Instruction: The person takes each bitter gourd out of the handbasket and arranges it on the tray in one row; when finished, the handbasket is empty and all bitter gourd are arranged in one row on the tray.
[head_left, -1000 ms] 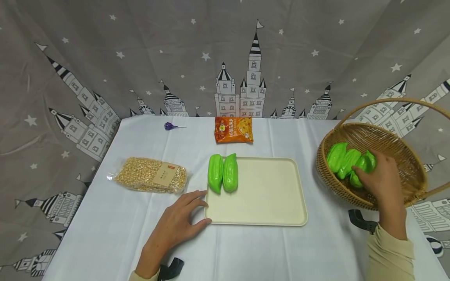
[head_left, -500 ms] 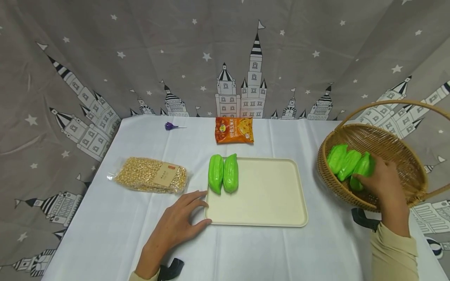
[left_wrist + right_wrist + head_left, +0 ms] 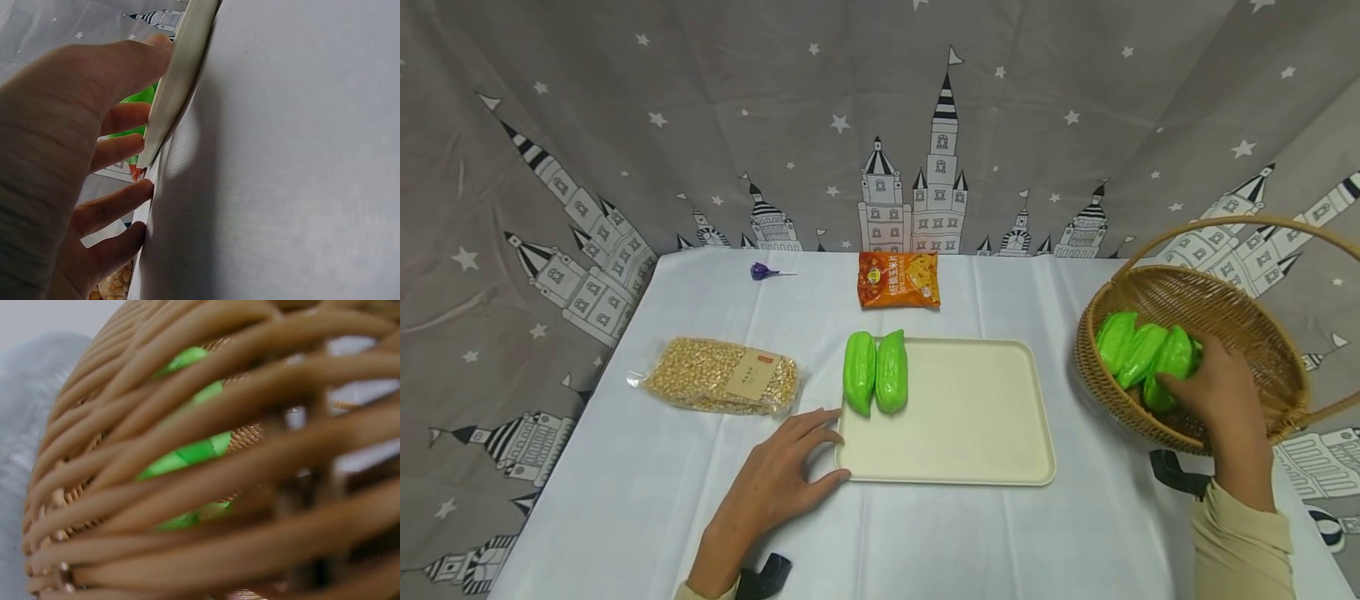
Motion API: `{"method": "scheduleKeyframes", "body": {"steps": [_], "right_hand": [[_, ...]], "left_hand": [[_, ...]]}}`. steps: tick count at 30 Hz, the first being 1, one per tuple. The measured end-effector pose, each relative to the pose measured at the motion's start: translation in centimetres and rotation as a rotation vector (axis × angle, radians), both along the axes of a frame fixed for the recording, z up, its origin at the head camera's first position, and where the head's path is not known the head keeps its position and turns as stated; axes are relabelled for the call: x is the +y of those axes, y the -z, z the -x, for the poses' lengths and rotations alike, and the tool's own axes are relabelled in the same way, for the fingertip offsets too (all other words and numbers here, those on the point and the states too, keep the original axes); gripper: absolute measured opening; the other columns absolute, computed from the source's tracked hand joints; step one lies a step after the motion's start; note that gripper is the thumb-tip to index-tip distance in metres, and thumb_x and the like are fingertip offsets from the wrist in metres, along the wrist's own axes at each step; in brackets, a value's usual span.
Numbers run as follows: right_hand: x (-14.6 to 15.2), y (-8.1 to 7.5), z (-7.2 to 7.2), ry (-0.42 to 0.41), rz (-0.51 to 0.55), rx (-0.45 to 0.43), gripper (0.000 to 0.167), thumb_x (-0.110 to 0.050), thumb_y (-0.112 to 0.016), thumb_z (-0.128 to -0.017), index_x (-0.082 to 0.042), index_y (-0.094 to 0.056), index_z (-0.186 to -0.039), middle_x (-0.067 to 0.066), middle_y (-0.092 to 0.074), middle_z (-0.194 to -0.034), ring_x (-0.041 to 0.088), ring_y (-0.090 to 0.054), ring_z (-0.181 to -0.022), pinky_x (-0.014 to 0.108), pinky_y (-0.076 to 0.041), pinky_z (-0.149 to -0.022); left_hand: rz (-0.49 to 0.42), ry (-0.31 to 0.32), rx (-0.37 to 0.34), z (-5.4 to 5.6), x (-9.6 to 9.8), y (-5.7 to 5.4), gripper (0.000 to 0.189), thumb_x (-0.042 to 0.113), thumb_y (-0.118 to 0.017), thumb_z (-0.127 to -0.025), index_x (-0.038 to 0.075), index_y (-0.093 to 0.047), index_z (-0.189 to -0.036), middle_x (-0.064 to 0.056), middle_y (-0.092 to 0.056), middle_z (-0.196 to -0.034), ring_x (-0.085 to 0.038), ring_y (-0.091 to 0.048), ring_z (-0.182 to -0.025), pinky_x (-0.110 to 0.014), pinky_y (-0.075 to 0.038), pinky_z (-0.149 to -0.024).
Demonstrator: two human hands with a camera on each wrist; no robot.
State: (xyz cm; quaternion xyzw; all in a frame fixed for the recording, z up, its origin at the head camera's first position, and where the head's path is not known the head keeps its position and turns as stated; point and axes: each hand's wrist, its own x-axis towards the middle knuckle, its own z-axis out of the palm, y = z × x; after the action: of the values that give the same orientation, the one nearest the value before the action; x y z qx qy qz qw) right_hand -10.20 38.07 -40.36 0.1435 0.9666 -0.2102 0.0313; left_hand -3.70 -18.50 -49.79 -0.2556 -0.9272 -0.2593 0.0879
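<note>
My right hand (image 3: pixel 1221 383) reaches into the wicker basket (image 3: pixel 1105 400) and grips the nearest glossy green bitter melon (image 3: pixel 1167 367), thumb on its near side. The other fingers are hidden behind it. More bitter melons (image 3: pixel 1116 340) lean beside it along the basket's left wall. In the right wrist view, basket weave (image 3: pixel 206 425) covers the hand, with green showing through gaps. My left hand (image 3: pixel 782 471) rests fingers spread at the left edge of the cream tray (image 3: pixel 970 417), its thumb at the front corner. Two bitter melons (image 3: pixel 891 371) lie side by side at the tray's left end.
A clear bag of corn kernels (image 3: pixel 700 375) lies left of the tray. Behind the tray is an orange snack packet (image 3: pixel 898 280), and a purple lollipop (image 3: pixel 762 271) lies at the back left. The basket's tall handle (image 3: pixel 1247 219) arches over its opening.
My right hand has closed round a bitter melon in the basket, which has shifted against its neighbours and turned more upright. The left hand and the tray have stayed put.
</note>
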Motion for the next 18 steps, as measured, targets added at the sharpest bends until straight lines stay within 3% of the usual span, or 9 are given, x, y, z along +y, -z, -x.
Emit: {"method": "scheduleKeyframes", "body": {"steps": [9, 15, 18], "right_hand": [[-0.7, -0.4, -0.2, -0.018, 0.008, 0.117, 0.085, -0.022, -0.072, -0.098, 0.011, -0.027, -0.162, 0.051, -0.036, -0.142, 0.067, -0.036, -0.130, 0.081, -0.041, -0.096], [-2.3, -1.3, -0.4, -0.026, 0.028, 0.313, 0.081, -0.023, -0.070, -0.096, 0.005, -0.035, -0.163, 0.047, -0.039, -0.138, 0.058, -0.042, -0.120, 0.065, -0.042, -0.079], [-3.3, -2.0, -0.5, -0.008, 0.032, 0.367, 0.080, -0.023, -0.069, -0.096, 0.002, -0.036, -0.164, 0.043, -0.040, -0.139, 0.056, -0.044, -0.121, 0.060, -0.042, -0.081]], "left_hand": [[-0.004, 0.006, 0.007, 0.0, 0.0, -0.1, 0.042, 0.042, -0.094, -0.081, 0.021, -0.075, -0.112, 0.000, -0.066, -0.147, -0.025, -0.062, -0.137, -0.044, -0.059, -0.103], [-0.006, 0.006, 0.012, -0.1, 0.0, -0.1, 0.042, 0.042, -0.095, -0.081, 0.021, -0.075, -0.111, 0.000, -0.067, -0.146, -0.024, -0.062, -0.136, -0.044, -0.059, -0.102], [-0.004, 0.005, 0.011, -0.1, 0.0, -0.1, 0.042, 0.042, -0.095, -0.080, 0.021, -0.075, -0.111, 0.000, -0.067, -0.146, -0.024, -0.063, -0.136, -0.043, -0.059, -0.102]]}}
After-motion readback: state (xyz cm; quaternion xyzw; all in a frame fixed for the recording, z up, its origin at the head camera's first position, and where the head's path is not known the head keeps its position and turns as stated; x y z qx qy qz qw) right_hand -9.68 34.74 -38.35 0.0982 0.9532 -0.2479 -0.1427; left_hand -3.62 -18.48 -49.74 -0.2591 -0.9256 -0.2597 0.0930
